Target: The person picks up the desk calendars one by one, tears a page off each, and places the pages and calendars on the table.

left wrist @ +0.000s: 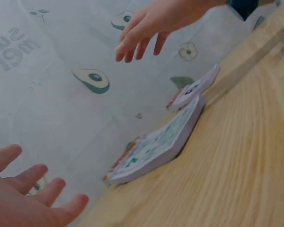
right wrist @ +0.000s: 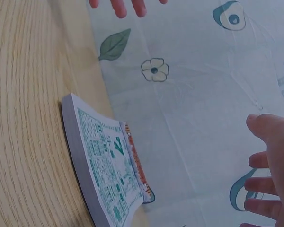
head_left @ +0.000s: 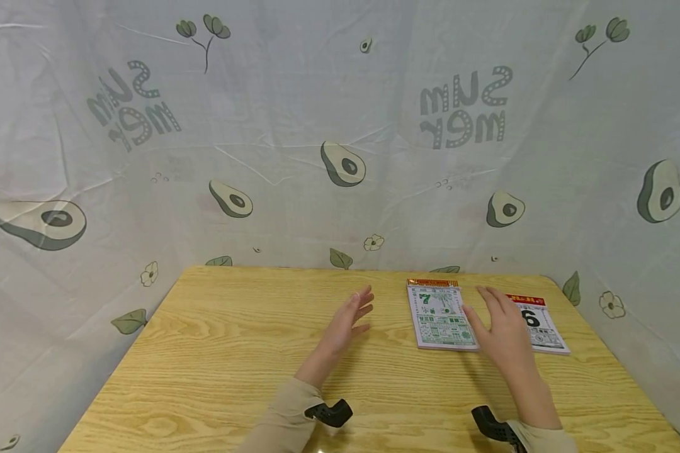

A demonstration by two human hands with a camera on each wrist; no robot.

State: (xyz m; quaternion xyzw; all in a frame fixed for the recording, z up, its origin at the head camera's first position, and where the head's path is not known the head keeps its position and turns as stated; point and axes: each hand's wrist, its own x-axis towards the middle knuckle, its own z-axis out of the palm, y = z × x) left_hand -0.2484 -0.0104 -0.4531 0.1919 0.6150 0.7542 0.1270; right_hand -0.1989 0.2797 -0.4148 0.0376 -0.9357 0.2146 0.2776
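Two thick tear-off calendars lie on the wooden table. One, the green-printed calendar [head_left: 443, 318], shows a 7 and has a red and gold top strip; the black-printed calendar [head_left: 546, 330] to its right shows a 6 under a red strip. My right hand [head_left: 504, 327] hovers over the gap between them, fingers spread, overlapping part of the black-printed one in the head view. My left hand [head_left: 345, 321] is held in the air left of the green-printed calendar, fingers loosely extended. Neither hand holds anything. In the left wrist view both calendars [left wrist: 156, 142] lie well below the right hand [left wrist: 161, 23].
The wooden table [head_left: 232, 352] reaches back to a pale hanging cloth [head_left: 283, 113] printed with avocados and leaves, which also drapes along both sides. Black wrist mounts [head_left: 330, 413] sit on both forearms.
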